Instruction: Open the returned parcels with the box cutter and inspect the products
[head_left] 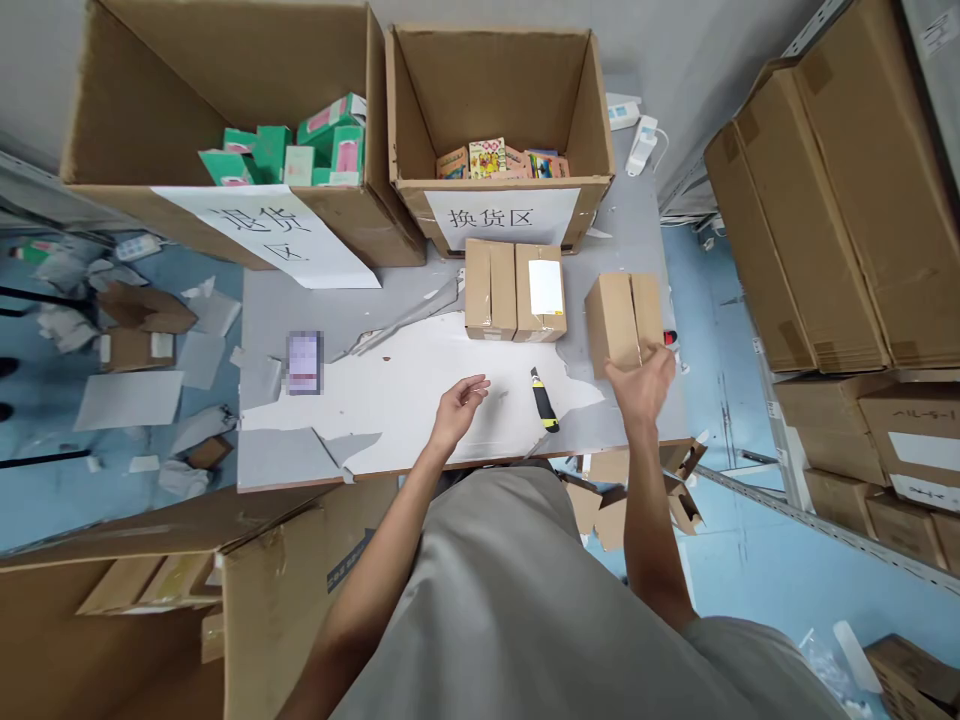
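Observation:
On the right side of the table, my right hand [643, 385] grips the near end of a small cardboard box [616, 318], thumb on one side and fingers on the other. My left hand [459, 410] hovers over the white table top [405, 400], loosely curved, with nothing in it. Between my hands lies a box cutter [544, 402] with a black and yellow handle. Beyond it, two small cardboard boxes stand side by side, a plain one [489, 285] and one with a white label [531, 320].
At the back stand a large carton [390, 225] of green boxes [271, 150] and another carton [592, 205] holding colourful small packs [487, 158]. A phone [304, 362] lies at left. Shelved cartons [832, 230] flank the right; an open carton [277, 590] stands near left; scraps litter the floor.

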